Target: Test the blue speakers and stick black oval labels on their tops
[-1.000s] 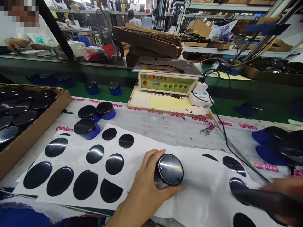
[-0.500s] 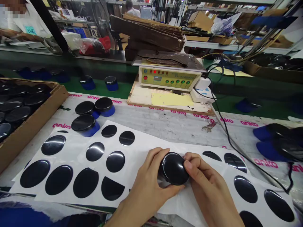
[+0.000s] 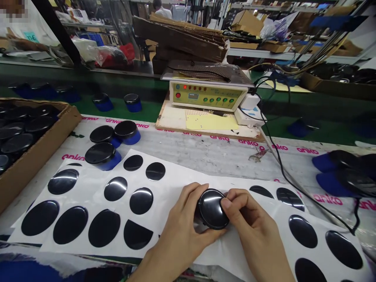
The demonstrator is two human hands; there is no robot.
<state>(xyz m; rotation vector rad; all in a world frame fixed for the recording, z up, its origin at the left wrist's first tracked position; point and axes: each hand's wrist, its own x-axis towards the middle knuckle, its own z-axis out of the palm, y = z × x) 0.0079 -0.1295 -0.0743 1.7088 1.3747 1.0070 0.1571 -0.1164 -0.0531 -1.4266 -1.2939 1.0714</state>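
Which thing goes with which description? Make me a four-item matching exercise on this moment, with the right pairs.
1. control box
2. left hand
3. near-left cardboard box
4. right hand

A. gripping the round black part around its left side
B. at that part's right edge
C. filled with dark round pieces
D. yellow front with green buttons

Pairs: 1-D, 2-A, 3-C, 4-B

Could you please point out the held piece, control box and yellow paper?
Held piece (image 3: pixel 212 212): head view, middle of its black top.
Control box (image 3: pixel 209 96): head view, its front panel.
Yellow paper (image 3: pixel 212 122): head view, its middle.
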